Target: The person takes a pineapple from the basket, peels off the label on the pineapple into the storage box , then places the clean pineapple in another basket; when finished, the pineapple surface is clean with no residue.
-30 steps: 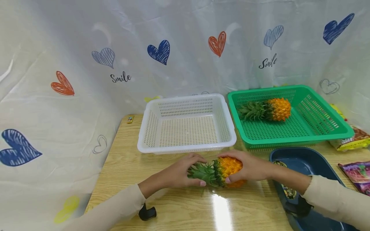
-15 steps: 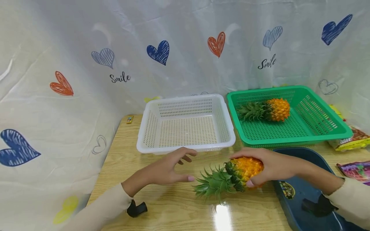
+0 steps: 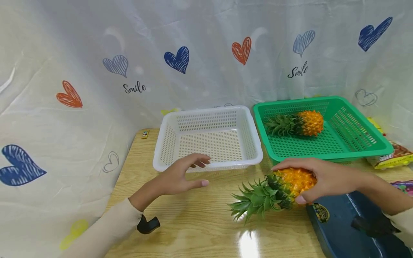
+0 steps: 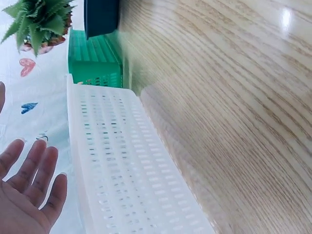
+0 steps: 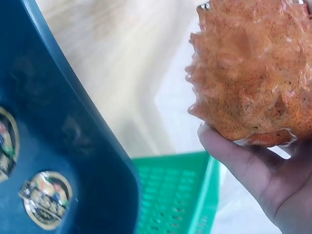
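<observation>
An orange pineapple (image 3: 297,182) with a green leafy crown is gripped at its body by my right hand (image 3: 332,179), crown toward the left. It hangs above the table beside the dark blue tray (image 3: 345,222). In the right wrist view the pineapple's (image 5: 253,73) spiky orange skin fills the upper right, my thumb or finger against it. My left hand (image 3: 180,175) is held in the air before the white basket (image 3: 206,166), fingers spread, nothing in it. A second pineapple (image 3: 298,123) lies on its side in the green basket (image 3: 322,157).
Snack packets (image 3: 393,156) lie at the right, partly behind the green basket. A purple packet (image 3: 403,186) shows past the right forearm. A tiny yellow packet (image 3: 145,134) sits at the table's back left corner. A heart-printed curtain (image 3: 206,53) hangs behind.
Both hands were at the pineapple on the table. My left hand came off its crown and drew back left; my right hand raised the pineapple and moved it right, toward the blue tray.
</observation>
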Action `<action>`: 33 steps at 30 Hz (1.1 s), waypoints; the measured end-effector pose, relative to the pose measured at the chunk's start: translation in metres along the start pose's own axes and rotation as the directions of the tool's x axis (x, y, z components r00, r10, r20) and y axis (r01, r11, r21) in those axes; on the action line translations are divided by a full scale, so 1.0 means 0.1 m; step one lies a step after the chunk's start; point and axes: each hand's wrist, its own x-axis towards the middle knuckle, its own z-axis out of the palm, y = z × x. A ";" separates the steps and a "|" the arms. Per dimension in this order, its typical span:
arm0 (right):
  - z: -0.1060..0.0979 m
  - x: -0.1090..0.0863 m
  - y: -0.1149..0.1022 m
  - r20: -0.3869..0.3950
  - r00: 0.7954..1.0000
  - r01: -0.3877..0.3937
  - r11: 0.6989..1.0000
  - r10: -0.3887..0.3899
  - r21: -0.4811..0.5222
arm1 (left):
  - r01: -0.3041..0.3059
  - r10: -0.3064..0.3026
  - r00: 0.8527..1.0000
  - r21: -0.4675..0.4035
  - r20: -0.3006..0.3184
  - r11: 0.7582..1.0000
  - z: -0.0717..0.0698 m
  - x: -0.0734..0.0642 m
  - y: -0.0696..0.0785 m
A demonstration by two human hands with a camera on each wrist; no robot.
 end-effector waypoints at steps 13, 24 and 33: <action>-0.27 -0.15 -0.10 0.056 0.998 -0.013 0.997 0.009 0.071 | 0.120 -0.119 0.993 0.038 -0.010 0.992 -0.07 0.05 -0.28; -0.47 -0.28 -0.06 -0.002 1.000 0.012 1.000 -0.011 0.021 | 0.186 -0.192 0.979 0.088 0.071 0.979 -0.09 0.10 -0.41; -0.68 -0.33 -0.01 -0.055 0.998 -0.026 0.997 0.022 -0.067 | 0.193 -0.198 0.978 0.069 0.071 0.979 -0.10 0.13 -0.42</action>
